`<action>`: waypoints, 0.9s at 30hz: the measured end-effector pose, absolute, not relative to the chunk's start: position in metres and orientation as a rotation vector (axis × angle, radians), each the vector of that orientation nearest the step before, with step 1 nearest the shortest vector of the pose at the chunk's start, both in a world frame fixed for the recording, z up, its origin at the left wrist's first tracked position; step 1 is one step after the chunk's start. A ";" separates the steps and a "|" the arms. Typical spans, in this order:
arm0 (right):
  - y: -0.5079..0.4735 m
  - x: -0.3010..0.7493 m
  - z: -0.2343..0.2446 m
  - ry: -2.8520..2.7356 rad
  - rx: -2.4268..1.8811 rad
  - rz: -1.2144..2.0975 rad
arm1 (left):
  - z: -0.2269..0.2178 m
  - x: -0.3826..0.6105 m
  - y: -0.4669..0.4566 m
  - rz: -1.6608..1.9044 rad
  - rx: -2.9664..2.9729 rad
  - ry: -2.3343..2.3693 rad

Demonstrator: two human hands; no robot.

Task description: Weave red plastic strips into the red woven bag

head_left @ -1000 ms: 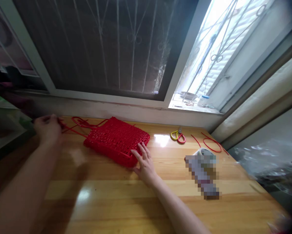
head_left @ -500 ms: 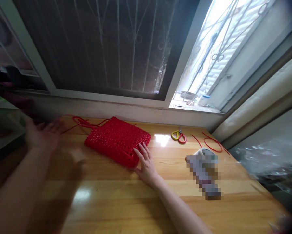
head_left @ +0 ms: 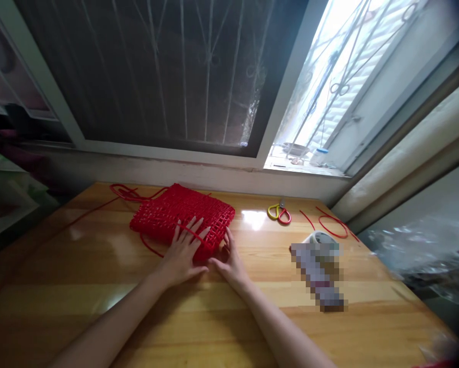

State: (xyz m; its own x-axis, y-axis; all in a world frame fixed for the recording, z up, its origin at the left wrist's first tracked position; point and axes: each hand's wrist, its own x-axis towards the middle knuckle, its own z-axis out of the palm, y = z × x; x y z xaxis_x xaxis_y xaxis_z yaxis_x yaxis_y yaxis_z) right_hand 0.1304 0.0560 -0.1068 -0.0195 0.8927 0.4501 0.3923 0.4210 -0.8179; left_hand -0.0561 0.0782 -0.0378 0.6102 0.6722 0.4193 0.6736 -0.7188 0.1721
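A red woven mat-like piece (head_left: 176,214) lies flat on the wooden table (head_left: 222,317), with loose red cords (head_left: 124,193) trailing from its far left corner. My left hand (head_left: 183,250) rests on its near edge, fingers spread, and a red strand crosses over those fingers. My right hand (head_left: 229,258) sits beside it at the piece's near right corner, fingers bent against the weave; whether it pinches a strand is hidden.
Yellow-and-red scissors (head_left: 278,212) lie to the right near the window sill. A loop of red cord (head_left: 333,227) is farther right. A blurred-out object (head_left: 318,271) with a white round thing behind it sits right of my hands. A long red cord (head_left: 79,217) runs off left.
My left hand has come in from the far left of the table and landed on the woven piece. The right hand stayed at the near right corner.
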 end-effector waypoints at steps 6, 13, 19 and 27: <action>0.046 0.122 -0.077 -1.559 -0.906 0.667 | -0.003 -0.075 0.096 -1.063 -2.718 -1.133; 0.029 0.100 -0.061 -1.496 -1.020 0.642 | 0.071 -0.078 0.095 -1.059 -2.992 -1.285; 0.022 0.092 -0.049 -1.271 -1.036 0.773 | 0.068 -0.060 0.100 -1.015 -3.082 -1.109; 0.028 0.090 -0.056 -1.238 -1.059 0.881 | 0.058 -0.051 0.093 -1.144 -3.189 -1.013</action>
